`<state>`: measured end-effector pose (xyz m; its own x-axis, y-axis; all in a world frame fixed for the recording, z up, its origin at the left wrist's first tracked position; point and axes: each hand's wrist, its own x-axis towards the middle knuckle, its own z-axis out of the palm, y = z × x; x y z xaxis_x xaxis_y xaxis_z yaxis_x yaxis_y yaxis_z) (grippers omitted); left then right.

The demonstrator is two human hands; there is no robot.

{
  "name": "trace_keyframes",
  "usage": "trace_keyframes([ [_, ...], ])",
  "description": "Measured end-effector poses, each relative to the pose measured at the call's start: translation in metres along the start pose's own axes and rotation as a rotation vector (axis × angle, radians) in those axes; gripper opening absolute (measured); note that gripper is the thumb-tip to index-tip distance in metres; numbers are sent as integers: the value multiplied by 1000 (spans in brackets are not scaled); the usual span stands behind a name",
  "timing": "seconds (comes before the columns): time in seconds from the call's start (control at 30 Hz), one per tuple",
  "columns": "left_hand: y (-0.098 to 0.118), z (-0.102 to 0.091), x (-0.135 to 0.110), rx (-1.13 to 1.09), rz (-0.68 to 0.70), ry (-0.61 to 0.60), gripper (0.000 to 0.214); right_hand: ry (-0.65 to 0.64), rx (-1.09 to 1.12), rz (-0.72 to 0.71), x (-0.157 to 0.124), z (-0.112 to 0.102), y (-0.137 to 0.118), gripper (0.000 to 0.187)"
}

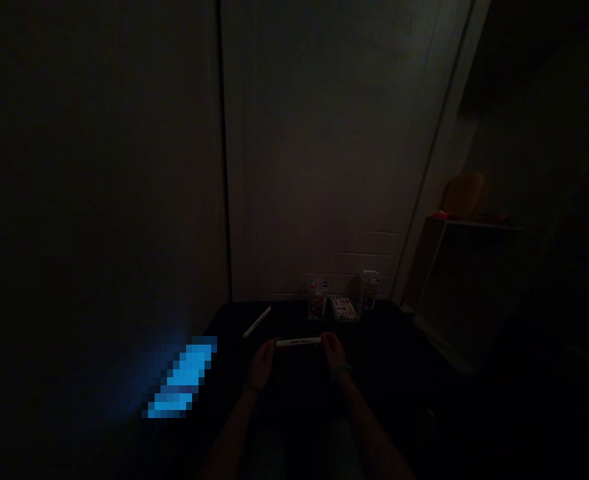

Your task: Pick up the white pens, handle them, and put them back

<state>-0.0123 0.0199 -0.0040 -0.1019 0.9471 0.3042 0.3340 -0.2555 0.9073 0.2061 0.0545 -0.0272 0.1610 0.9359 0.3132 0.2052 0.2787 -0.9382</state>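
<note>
Between my two hands a white marker pen [298, 342] with dark lettering is held level above the dark table. My left hand [263, 363] pinches its left end. The right end sits in the fingers of my right hand [333, 350], which has a band at the wrist. Beyond my left hand a second white marker-like stick [257, 322] lies slanted on the table. The room is very dim, so the fingers show only in outline.
At the table's back stand a clear container [317, 300], a patterned box [344, 309] and another clear container [369, 290]. A glowing blue pixelated screen [182, 380] is at the left. A panelled wall [324, 167] rises behind; a shelf [474, 222] with an orange object [464, 193] stands right.
</note>
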Motion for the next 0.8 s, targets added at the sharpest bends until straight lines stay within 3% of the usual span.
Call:
trace_keyframes([
  [0.43,-4,0,0,91,5,11,40,38,-44,-25,-1,2,3,41],
  [0.8,-2,-1,1,21,-29,-38,43,45,-103,-57,0,0,7,39],
])
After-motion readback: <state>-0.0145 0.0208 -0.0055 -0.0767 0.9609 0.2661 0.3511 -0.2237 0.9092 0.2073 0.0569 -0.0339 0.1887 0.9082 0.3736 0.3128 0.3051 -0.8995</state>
